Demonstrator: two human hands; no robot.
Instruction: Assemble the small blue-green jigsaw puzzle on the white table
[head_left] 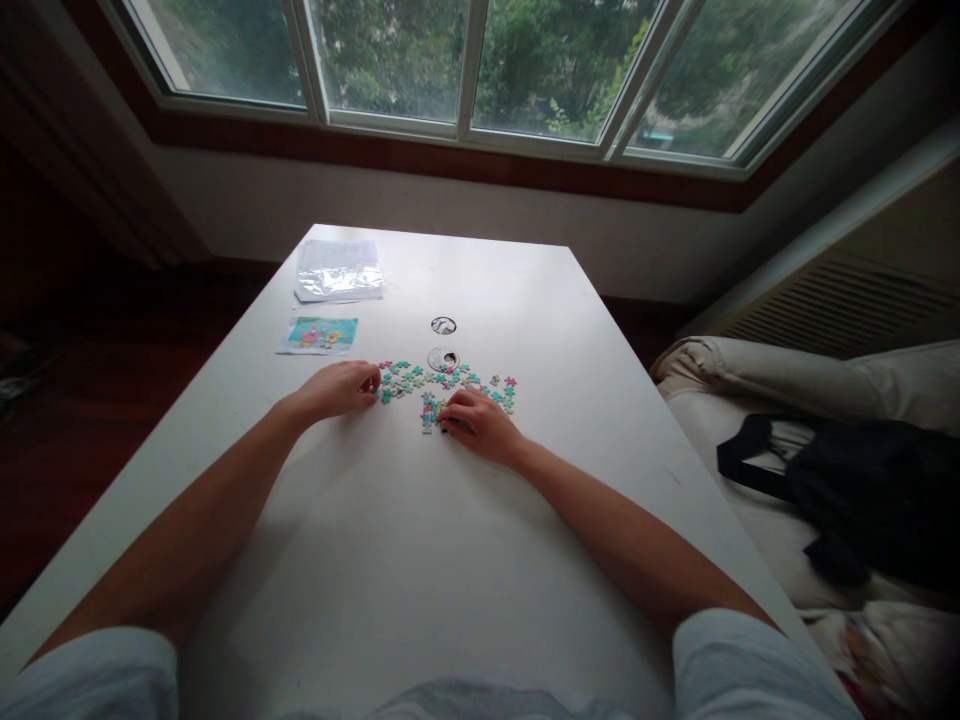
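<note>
Small jigsaw pieces (403,380), mostly teal and pale green with some pink, lie spread on the white table. At their left edge is my left hand (337,388), its fingers curled together; what sits between the fingertips is hidden. My right hand (484,424) is bent over a small joined cluster of jigsaw pieces (427,412), fingertips down at its right side. Those fingers appear closed on a puzzle piece, mostly covered by the hand. More loose pieces (508,395) lie just beyond the right hand.
A picture card (322,335) with cartoon figures lies left of the pieces, below a clear plastic bag (340,270). Two round holes or discs (443,325) show in the middle of the white table (360,560). At right, dark cloth (877,490) rests on a pale sofa (750,380).
</note>
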